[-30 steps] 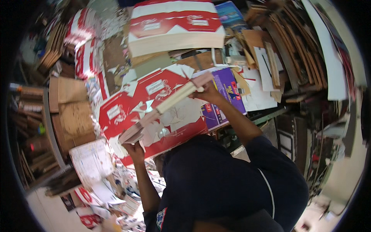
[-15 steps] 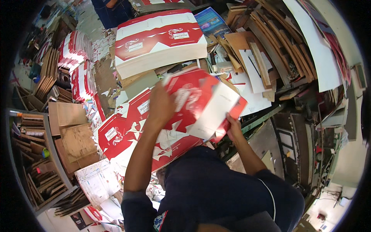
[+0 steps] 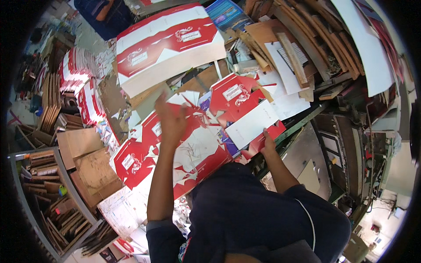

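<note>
A red and white printed carton blank [image 3: 252,125] with cut, angular edges lies at a slant on the right part of the work surface. My right hand [image 3: 268,143] grips its near right edge, thumb on top. To its left my left hand [image 3: 172,122] is raised over large red and white printed sheets [image 3: 204,160], its fingers apart and slightly blurred, holding nothing. Torn scraps [image 3: 188,100] in red and white litter these sheets. Something purple shows beneath the blank.
A thick stack of printed sheets [image 3: 171,41] stands at the far side. Upright wooden boards [image 3: 313,39] crowd the far right. More red and white piles [image 3: 90,103] and a shelf of wooden pieces [image 3: 59,197] are on the left. Another person [image 3: 105,17] stands at the far left.
My left hand has come off the carton blank and moved left, opening. The blank has gone down flatter and to the right, still in my right hand. The view has shifted slightly.
</note>
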Motion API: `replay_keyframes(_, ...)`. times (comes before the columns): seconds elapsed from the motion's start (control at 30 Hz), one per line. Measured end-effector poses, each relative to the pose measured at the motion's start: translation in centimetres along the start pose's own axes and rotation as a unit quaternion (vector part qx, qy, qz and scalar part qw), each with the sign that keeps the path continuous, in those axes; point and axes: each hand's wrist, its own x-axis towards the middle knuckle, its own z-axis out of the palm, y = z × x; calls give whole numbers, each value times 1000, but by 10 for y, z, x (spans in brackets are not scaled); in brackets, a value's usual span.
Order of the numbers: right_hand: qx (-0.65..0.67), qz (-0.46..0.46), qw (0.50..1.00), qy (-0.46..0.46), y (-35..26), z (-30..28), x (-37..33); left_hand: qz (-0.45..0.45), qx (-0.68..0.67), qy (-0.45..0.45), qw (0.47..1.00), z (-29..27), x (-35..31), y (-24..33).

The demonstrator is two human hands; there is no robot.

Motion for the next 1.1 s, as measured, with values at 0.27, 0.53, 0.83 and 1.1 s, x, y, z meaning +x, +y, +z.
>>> replay_keyframes(0.27,-11,147,976,-159,-30,11,-1,-289,52,131,947,-86,-187,-104)
replay_keyframes(0.53,-468,-362,805,-45,-59,45,-23,-470,200,264,818,-156,-383,-180)
replay_keyframes(0.83,-586,-413,560,-416,71,188,-145,-613,53,196,763,-189,-387,-246)
replay_keyframes(1.1,-687,-387,526,-319,77,205,-178,-513,-25,152,844,-179,-409,-263)
